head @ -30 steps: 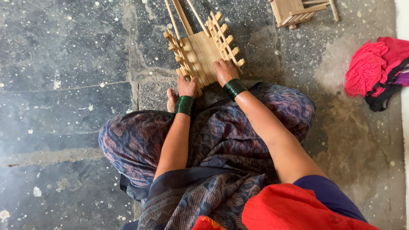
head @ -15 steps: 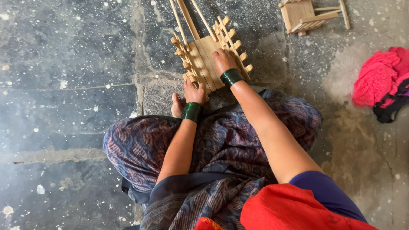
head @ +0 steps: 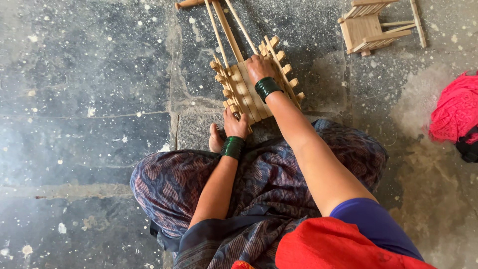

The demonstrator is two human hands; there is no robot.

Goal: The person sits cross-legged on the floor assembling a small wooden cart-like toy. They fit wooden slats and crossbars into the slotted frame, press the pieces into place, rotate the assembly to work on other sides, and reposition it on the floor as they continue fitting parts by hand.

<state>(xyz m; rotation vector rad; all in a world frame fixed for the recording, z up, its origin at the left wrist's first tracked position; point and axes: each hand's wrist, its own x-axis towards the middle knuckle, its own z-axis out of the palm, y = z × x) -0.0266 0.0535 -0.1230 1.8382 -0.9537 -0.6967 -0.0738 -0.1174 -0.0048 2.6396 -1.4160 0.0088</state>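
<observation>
A small wooden frame [head: 256,84], slatted with pegs along both sides, is laid flat on the stone floor [head: 89,89] just ahead of the crossed legs. Its near end is pinched by the left hand [head: 235,124], fingers closed on the slat ends, while the right hand [head: 259,67] is pressed palm-down on the middle slats; whether those fingers are curled round anything cannot be told. Long thin sticks [head: 224,25] are seen running from the frame's far end. The step in hand is judged to be fitting or seating a piece, for which steady bracing is needed. A second wooden piece [head: 371,30] and a pink cloth [head: 455,109] are left well apart. No containers are seen.
</observation>
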